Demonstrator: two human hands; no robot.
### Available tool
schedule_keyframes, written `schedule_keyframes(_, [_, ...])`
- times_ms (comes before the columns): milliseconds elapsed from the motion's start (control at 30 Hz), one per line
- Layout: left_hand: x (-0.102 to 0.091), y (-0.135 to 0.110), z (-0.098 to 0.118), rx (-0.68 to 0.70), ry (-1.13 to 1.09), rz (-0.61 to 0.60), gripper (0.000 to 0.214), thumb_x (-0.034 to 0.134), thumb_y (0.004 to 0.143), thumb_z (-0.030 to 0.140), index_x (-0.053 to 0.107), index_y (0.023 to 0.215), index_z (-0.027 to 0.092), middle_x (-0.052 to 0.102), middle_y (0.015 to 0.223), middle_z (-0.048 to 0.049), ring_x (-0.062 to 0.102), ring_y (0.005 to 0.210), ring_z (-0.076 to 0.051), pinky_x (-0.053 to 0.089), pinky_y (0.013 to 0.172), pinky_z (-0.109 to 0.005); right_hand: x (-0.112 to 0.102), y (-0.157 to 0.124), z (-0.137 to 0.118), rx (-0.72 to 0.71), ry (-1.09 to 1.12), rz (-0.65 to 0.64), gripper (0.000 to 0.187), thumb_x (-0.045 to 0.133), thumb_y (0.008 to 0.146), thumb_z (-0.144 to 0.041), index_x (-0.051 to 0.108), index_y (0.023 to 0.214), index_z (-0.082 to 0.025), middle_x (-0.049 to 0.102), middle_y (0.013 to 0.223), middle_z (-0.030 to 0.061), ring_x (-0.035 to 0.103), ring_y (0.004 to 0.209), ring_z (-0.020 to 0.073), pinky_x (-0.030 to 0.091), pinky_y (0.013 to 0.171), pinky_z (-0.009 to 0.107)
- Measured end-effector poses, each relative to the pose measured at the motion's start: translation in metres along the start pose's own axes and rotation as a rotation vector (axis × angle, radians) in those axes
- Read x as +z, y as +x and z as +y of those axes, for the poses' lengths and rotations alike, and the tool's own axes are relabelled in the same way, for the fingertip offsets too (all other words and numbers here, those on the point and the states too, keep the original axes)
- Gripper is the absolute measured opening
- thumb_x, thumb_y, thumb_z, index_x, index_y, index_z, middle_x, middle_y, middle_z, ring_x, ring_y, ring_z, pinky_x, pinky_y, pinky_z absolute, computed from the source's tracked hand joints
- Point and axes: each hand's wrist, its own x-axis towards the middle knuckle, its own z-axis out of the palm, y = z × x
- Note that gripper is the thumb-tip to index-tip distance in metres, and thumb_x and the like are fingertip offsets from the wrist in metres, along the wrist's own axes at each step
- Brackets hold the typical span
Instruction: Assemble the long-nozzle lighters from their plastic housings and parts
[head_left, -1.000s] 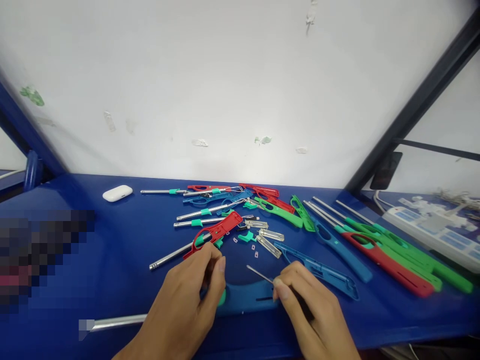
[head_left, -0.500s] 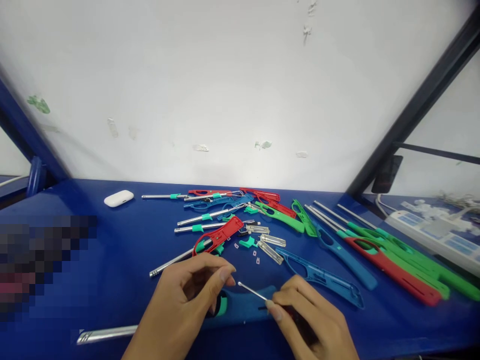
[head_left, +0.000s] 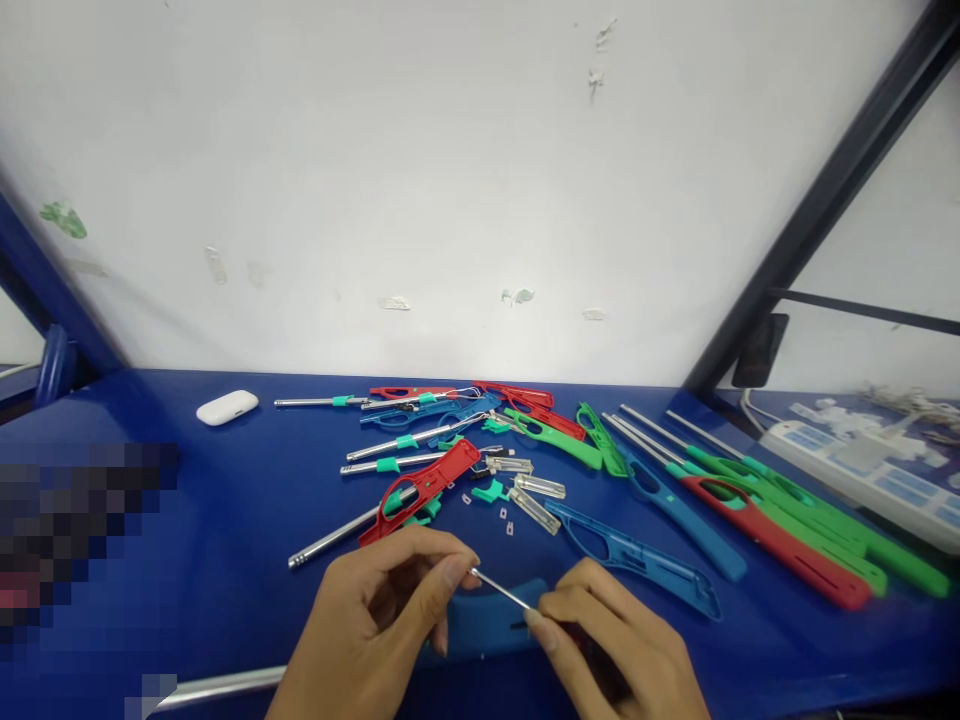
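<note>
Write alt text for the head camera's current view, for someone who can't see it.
A person's right hand holds a thin metal rod, its tip at the left hand, above a blue lighter on a blue table. Beyond them lie loose red, green and blue lighter parts; more long-nosed lighters lie to the right.

At bottom centre, the hands [head_left: 379,625] partly hide a blue lighter [head_left: 487,630]; pixelation masks a dark object [head_left: 86,520] at lower left.
</note>
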Motion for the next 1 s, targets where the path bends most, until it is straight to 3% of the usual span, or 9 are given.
schedule_keyframes(333, [0.0033,-0.0011,0.0018,-0.017,-0.025,0.013,0.030,0.067,0.095,0.046,0.079,0.082,0.022,0.067,0.062,0.0003,0.060,0.053,-0.014,0.053,0.054,-0.022,-0.0024,0.0003,-0.0022,-0.009,-0.005,-0.011,0.019,0.059,0.106,-0.023,0.072,0.091,-0.023,0.066,0.079,0.0016,0.068,0.061,0.0140,0.056,0.062,0.021])
schedule_keyframes(667, [0.0032,-0.0013,0.0012,-0.034,-0.042,0.036,0.026,0.070,0.091,0.044,0.082,0.083,0.023,0.062,0.053,0.0022,0.062,0.052,-0.015,0.053,0.053,-0.021,-0.0017,-0.0020,-0.0033,0.017,0.031,0.017,0.019,0.060,0.106,-0.024,0.072,0.091,-0.024,0.065,0.080,0.0003,0.067,0.063,0.0133,0.054,0.063,0.021])
schedule_keyframes(1000, [0.0033,-0.0044,-0.0028,-0.016,0.090,0.026,0.028,0.066,0.097,0.045,0.083,0.087,0.025,0.075,0.070,-0.0003,0.064,0.056,-0.015,0.051,0.054,-0.021,-0.0037,-0.0009,-0.0064,0.026,0.017,0.032,0.019,0.061,0.104,-0.024,0.074,0.090,-0.023,0.067,0.077,0.0020,0.068,0.060,0.0147,0.056,0.061,0.023])
